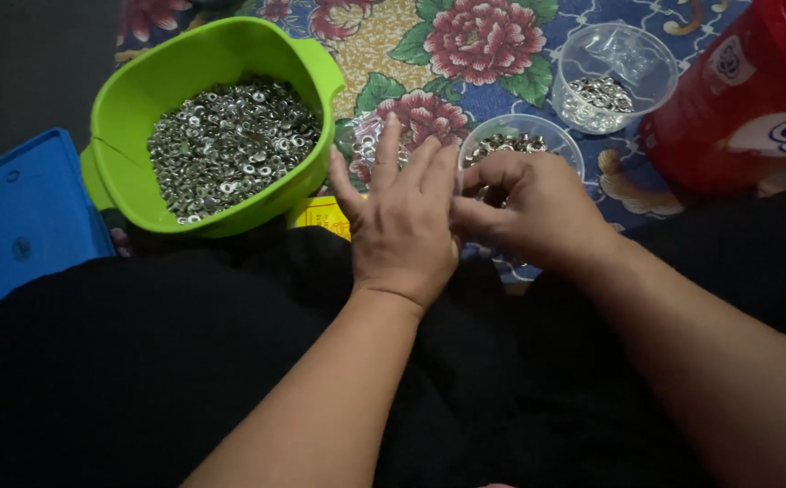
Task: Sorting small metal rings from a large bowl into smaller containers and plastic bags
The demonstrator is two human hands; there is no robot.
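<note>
Fingers of the left hand [402, 226] spread flat; right hand [528, 212] pinches small metal rings over a clear cup [521, 145]; green bowl [221, 117] of rings beside.

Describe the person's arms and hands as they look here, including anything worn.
Both forearms are bare, with no sleeve in view. The left hand and right hand wear no gloves, and no ring, watch or bracelet shows. Dark black clothing covers the lap beneath them.
</note>
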